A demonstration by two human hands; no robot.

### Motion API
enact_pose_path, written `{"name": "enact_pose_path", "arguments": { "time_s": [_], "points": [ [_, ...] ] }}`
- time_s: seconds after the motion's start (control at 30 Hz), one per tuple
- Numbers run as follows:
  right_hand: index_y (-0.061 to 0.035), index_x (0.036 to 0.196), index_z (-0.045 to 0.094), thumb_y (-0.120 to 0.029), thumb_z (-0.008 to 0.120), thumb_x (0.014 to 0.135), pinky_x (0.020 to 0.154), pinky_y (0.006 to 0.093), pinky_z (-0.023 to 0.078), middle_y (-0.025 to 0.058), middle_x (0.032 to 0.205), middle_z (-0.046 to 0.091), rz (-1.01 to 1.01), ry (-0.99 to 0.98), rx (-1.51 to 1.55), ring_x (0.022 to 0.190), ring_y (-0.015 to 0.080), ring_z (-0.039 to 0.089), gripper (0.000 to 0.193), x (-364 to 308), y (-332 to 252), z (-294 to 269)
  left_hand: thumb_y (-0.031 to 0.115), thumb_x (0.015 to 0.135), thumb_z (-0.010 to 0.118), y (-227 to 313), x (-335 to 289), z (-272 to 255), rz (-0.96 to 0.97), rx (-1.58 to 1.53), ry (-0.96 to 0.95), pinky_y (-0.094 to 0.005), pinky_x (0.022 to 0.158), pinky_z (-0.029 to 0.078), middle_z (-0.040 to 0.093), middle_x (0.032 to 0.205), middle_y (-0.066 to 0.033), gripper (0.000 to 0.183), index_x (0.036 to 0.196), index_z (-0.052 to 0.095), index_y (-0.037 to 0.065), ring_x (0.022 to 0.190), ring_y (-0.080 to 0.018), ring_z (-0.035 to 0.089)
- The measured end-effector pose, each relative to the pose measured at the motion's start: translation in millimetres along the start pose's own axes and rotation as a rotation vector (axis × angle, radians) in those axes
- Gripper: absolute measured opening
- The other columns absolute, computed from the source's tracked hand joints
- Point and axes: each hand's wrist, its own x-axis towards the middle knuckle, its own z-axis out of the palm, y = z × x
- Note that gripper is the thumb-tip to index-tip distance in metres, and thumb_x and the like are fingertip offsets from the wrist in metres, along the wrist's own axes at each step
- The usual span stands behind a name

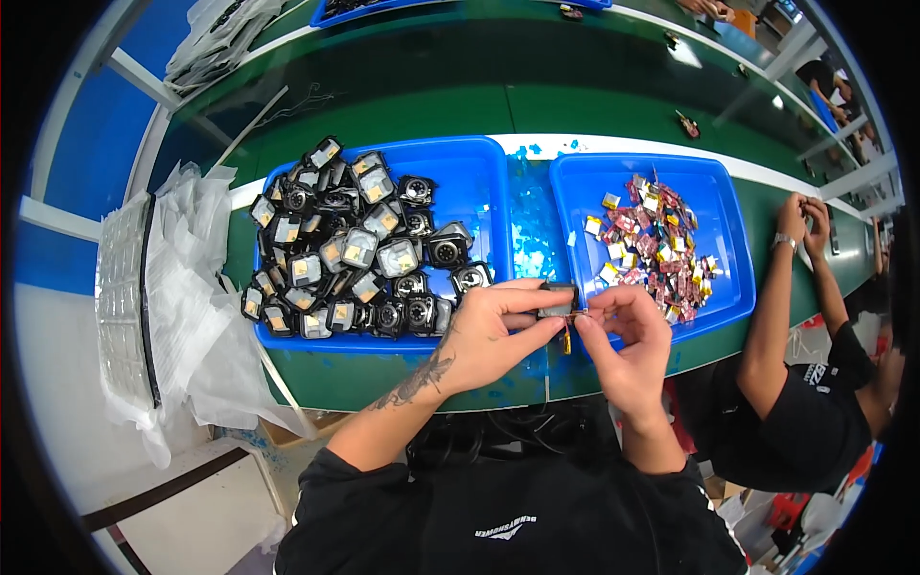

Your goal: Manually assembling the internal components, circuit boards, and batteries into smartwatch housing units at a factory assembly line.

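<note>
My left hand (498,331) grips a small black smartwatch case (556,300) between thumb and fingers, at the table's near edge between two blue trays. Just below the case hangs a small yellow-wrapped part (566,341) with thin wires. My right hand (628,340) is closed in a pinch at the case's right side, beside the wires; what lies between its fingertips is too small to make out. Close to my left hand, the left blue tray (487,225) is heaped with black watch cases (359,247). Red circuit boards with yellow-and-white parts (661,244) lie in the right blue tray (725,230).
Blue scraps (532,230) litter the green table (412,101) between the trays. Plastic sheeting (196,316) and a pale compartment tray (125,297) stand at the left. A co-worker's hands (803,218) are at the right. Beyond runs a green conveyor with scattered small parts (687,125).
</note>
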Motion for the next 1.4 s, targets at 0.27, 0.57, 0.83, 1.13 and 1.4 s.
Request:
{"name": "enact_pose_path", "arguments": {
  "time_s": [0.27,0.57,0.83,1.13,1.4],
  "points": [
    [0.0012,0.095,0.056,0.006,0.069,0.083,0.059,0.0201,0.045,0.0049,0.084,0.062,-0.167,0.179,-0.063,0.065,0.0048,0.054,0.018,-5.2,17.3,24.0,-0.005,0.092,0.059,-11.5,-2.8,5.4,0.064,-0.280,0.031,-0.0281,0.096,0.051,0.057,0.131,-0.0151,0.037,0.128,0.058,-0.003,0.112,-0.0175,0.060],
    [0.0003,0.095,0.057,0.006,0.070,0.081,0.056,0.0226,0.044,0.0081,0.090,0.062,-0.226,0.205,-0.158,0.064,0.0070,0.050,0.021,1.9,25.1,27.6,-0.007,0.093,0.055,-10.5,-1.0,9.8,0.126,-0.282,0.074,-0.0275,0.094,0.051,0.060,0.127,-0.0149,0.044,0.136,0.050,-0.002,0.113,-0.0177,0.060],
    [0.0020,0.118,0.055,0.008,0.068,0.082,0.065,0.0219,0.053,0.0069,0.096,0.059,-0.096,0.039,-0.090,0.081,0.0095,0.060,0.038,9.4,7.9,22.5,-0.007,0.091,0.055,-2.9,-4.4,13.0,0.124,-0.346,0.153,-0.0283,0.093,0.051,0.061,0.125,-0.0158,0.045,0.135,0.048,-0.003,0.114,-0.0181,0.060],
    [0.0020,0.128,0.051,0.010,0.066,0.082,0.068,0.0190,0.052,0.0039,0.096,0.057,-0.066,-0.027,-0.025,0.085,0.0081,0.058,0.048,8.7,7.9,28.3,-0.006,0.091,0.056,-12.5,-5.1,8.9,0.215,-0.358,0.169,-0.0288,0.088,0.056,0.060,0.121,-0.0133,0.037,0.129,0.053,-0.003,0.111,-0.0167,0.060],
    [-0.0007,0.123,0.054,0.007,0.067,0.083,0.069,0.0201,0.053,0.0013,0.091,0.057,0.004,-0.197,-0.062,0.086,0.0080,0.059,0.043,40.8,-15.7,27.1,-0.003,0.091,0.059,-1.9,-7.8,0.7,0.220,-0.466,0.227,-0.0303,0.087,0.055,0.056,0.125,-0.0134,0.052,0.140,0.044,0.001,0.113,-0.0180,0.058]
  ]
}}
